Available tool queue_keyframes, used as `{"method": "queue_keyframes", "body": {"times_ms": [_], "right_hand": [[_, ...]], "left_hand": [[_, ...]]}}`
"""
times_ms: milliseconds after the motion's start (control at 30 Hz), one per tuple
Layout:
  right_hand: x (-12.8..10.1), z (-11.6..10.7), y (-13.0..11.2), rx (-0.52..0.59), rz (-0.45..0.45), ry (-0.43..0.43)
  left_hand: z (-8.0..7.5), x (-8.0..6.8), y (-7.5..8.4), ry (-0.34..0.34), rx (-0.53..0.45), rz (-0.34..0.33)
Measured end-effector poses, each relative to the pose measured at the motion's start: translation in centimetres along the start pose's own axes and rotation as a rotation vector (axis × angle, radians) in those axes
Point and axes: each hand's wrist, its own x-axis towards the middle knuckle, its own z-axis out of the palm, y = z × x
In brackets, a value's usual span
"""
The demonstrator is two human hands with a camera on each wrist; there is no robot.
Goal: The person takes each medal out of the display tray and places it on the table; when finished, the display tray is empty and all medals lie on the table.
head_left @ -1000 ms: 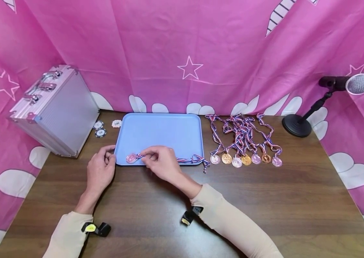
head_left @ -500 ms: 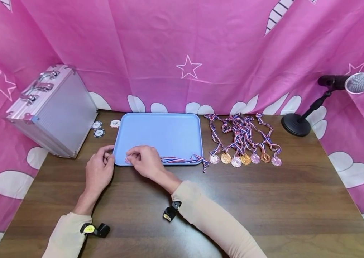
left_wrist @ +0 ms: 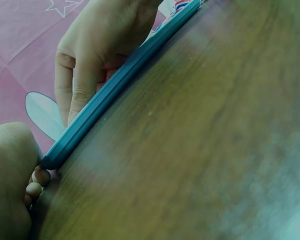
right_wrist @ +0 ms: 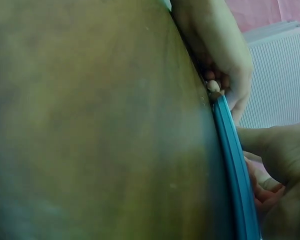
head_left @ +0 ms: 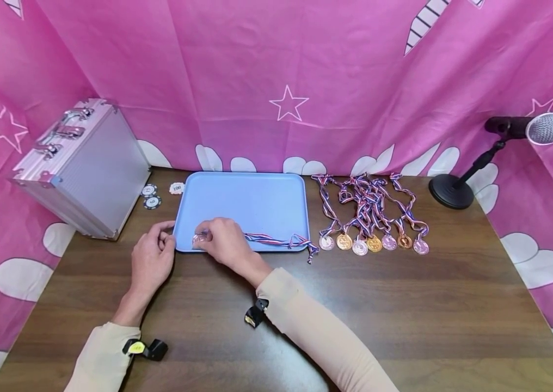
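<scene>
A blue tray (head_left: 247,179) lies on the brown table. At its front left corner sits a pinkish medal (head_left: 199,238), and its striped ribbon (head_left: 276,240) trails right along the front rim and over the edge. My right hand (head_left: 219,240) is curled over the medal and pinches it. My left hand (head_left: 153,255) rests on the table and holds the tray's front left corner with curled fingers. The left wrist view shows the tray rim (left_wrist: 125,85) with the right hand (left_wrist: 100,55) behind it. In the right wrist view the left hand (right_wrist: 220,50) meets the rim (right_wrist: 232,160).
A silver case (head_left: 80,163) stands at the left, with poker chips (head_left: 151,196) beside it. Several medals (head_left: 372,242) with ribbons lie in a row right of the tray. A microphone (head_left: 526,128) on a stand is at the far right. Pink cloth surrounds the table.
My right hand slid left along the tray's front edge from the ribbon onto the medal, which it now mostly covers. The left hand stayed at the corner.
</scene>
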Motion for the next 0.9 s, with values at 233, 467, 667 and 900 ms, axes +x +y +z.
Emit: {"method": "queue_keyframes", "body": {"times_ms": [233,467,667,900], "right_hand": [[1.0,-0.5,0.5,0.054,0.034,-0.059],[2.0,1.6,2.0,0.030,0.127,-0.051],[0.8,-0.2,0.2,0.036,0.142,-0.001],[0.0,-1.8,0.2,0.174,0.176,0.062]], "left_hand": [[0.1,-0.1,-0.2,0.011,-0.004,0.010],[0.2,-0.1,-0.2,0.012,-0.004,0.017],[0.2,0.0,-0.2,0.023,0.001,0.021],[0.1,0.1,-0.2,0.019,-0.001,0.030]]}}
